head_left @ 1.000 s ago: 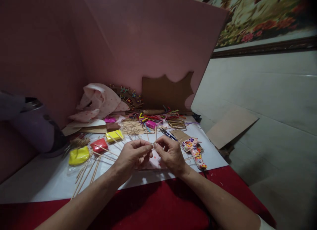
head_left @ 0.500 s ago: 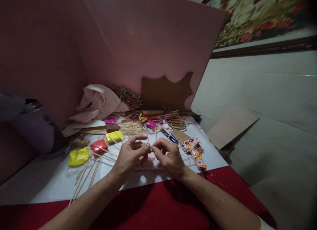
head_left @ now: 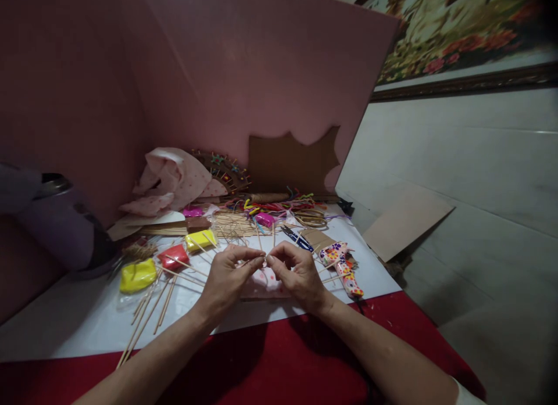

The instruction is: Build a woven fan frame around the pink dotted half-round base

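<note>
My left hand (head_left: 229, 277) and my right hand (head_left: 300, 277) meet fingertip to fingertip near the middle of the view. Each is closed in a pinch; something tiny sits between the fingertips, too small to make out. Below them lies a piece of pink dotted cloth (head_left: 264, 281), partly covered by the hands. Thin wooden sticks (head_left: 187, 265) point outward on both sides of the hands. Blue-handled snips (head_left: 297, 239) lie just beyond my right hand, and a flower-patterned glue gun (head_left: 342, 265) rests to its right.
Yellow (head_left: 138, 275) and red (head_left: 173, 257) clay packs lie at left, near a large purple container (head_left: 65, 225). Behind are crumpled cloth (head_left: 170, 178), colourful pipe cleaners (head_left: 283, 206) and a cut cardboard piece (head_left: 290, 164). Red cloth (head_left: 279, 358) covers the front edge.
My left hand's fingers have closed from a looser, spread pose into a flatter pinch against the right fingertips. My right hand has hardly moved.
</note>
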{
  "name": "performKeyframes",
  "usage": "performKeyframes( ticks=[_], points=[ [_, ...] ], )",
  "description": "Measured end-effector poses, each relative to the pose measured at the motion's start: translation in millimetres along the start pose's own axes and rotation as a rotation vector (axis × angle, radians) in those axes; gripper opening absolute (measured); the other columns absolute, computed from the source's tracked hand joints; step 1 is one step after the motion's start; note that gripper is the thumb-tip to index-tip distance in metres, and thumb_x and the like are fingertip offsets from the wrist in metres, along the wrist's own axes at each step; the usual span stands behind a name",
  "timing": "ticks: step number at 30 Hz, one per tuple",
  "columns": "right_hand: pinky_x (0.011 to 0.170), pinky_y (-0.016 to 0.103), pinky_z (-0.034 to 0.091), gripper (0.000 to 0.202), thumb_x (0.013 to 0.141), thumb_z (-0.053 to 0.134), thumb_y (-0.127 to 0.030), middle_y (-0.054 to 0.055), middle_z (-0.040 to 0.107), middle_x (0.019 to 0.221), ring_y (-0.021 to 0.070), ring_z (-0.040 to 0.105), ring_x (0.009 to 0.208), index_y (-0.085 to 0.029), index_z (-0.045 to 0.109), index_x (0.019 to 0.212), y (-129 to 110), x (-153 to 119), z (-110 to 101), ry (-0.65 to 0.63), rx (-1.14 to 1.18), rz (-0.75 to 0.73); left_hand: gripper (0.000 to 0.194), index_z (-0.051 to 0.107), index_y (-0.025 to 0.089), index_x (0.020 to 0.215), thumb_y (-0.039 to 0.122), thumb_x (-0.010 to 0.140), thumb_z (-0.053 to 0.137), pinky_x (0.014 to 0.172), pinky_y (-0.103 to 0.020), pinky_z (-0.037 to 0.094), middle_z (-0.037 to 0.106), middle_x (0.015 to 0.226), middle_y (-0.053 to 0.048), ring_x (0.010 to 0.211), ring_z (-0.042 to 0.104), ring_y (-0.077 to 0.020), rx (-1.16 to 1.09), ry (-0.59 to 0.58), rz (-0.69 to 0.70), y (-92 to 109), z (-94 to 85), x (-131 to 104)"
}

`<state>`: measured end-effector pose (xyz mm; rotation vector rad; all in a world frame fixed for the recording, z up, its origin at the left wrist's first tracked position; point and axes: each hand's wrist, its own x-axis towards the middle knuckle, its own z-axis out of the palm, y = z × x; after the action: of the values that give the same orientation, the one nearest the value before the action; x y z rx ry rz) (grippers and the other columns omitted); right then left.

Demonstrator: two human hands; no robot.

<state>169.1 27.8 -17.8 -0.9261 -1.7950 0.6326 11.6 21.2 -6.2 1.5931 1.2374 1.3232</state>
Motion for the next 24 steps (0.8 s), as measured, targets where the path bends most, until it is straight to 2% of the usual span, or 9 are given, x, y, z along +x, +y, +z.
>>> performKeyframes(
  ticks=[3, 7, 10, 14, 17, 20, 24],
  points=[
    [0.048, 0.021, 0.039, 0.014, 0.083, 0.053, -0.026, -0.001, 0.058, 0.063, 0.0095, 0.049, 0.052, -0.017, 0.058, 0.073, 1.0, -0.5, 0.6, -0.025, 0.026, 0.026, 0.019, 0.073, 0.018, 0.079, 0.032, 0.067, 0.071, 0.061, -0.027, 0.048, 0.068, 0.070, -0.005, 0.062, 0.061, -0.0151, -0.120, -0.050, -0.074, -0.1, 0.8, -1.3],
    [0.049, 0.022, 0.039, 0.015, 0.083, 0.053, -0.028, -0.001, 0.056, 0.062, 0.0098, 0.049, 0.052, -0.017, 0.058, 0.072, -0.3, 0.0, -0.1, -0.013, 0.025, 0.031, 0.012, 0.072, 0.018, 0.071, 0.029, 0.068, 0.070, 0.060, -0.025, 0.048, 0.068, 0.067, -0.004, 0.062, 0.061, -0.0139, -0.179, -0.103, -0.096, 2.4, 1.3, -1.8],
    [0.050, 0.022, 0.040, 0.016, 0.083, 0.054, -0.029, -0.001, 0.055, 0.063, 0.0098, 0.049, 0.053, -0.017, 0.058, 0.073, -0.5, 0.4, -1.0, -0.002, 0.024, 0.031, 0.012, 0.073, 0.018, 0.070, 0.028, 0.064, 0.073, 0.057, -0.022, 0.046, 0.069, 0.066, -0.004, 0.060, 0.060, -0.0125, -0.254, -0.126, -0.163, 3.3, 0.3, -0.1],
    [0.050, 0.022, 0.039, 0.016, 0.083, 0.054, -0.029, -0.001, 0.054, 0.062, 0.0097, 0.048, 0.053, -0.017, 0.057, 0.073, 1.2, 0.6, -1.0, 0.001, 0.027, 0.055, 0.021, 0.073, 0.016, 0.074, 0.027, 0.056, 0.079, 0.046, -0.018, 0.039, 0.066, 0.059, -0.001, 0.048, 0.051, -0.0066, -0.425, -0.143, -0.299, 2.0, 0.1, 1.5],
    [0.050, 0.022, 0.038, 0.015, 0.082, 0.053, -0.027, -0.001, 0.054, 0.062, 0.0097, 0.048, 0.053, -0.016, 0.057, 0.072, 2.2, 0.8, -0.2, 0.005, 0.025, 0.067, 0.029, 0.072, 0.015, 0.081, 0.025, 0.055, 0.080, 0.043, -0.016, 0.036, 0.068, 0.062, -0.002, 0.044, 0.047, -0.0038, -0.530, -0.117, -0.367, 2.4, 0.6, 1.2],
    [0.049, 0.022, 0.037, 0.014, 0.082, 0.053, -0.025, -0.002, 0.053, 0.061, 0.0095, 0.047, 0.052, -0.017, 0.056, 0.071, 2.6, 0.9, 0.5, 0.015, 0.011, 0.057, 0.030, 0.071, 0.014, 0.083, 0.023, 0.056, 0.080, 0.040, -0.015, 0.036, 0.070, 0.067, -0.004, 0.046, 0.052, -0.0056, -0.581, -0.095, -0.434, 5.3, 0.0, 0.9],
    [0.048, 0.021, 0.037, 0.016, 0.082, 0.053, -0.027, -0.002, 0.052, 0.059, 0.0092, 0.046, 0.051, -0.017, 0.056, 0.069, 1.4, 0.4, 0.7, 0.026, -0.002, 0.056, 0.030, 0.068, 0.013, 0.083, 0.018, 0.055, 0.080, 0.040, -0.017, 0.042, 0.072, 0.074, -0.008, 0.061, 0.065, -0.0149, -0.580, -0.102, -0.492, 7.4, -1.8, 1.4]
  ],
)
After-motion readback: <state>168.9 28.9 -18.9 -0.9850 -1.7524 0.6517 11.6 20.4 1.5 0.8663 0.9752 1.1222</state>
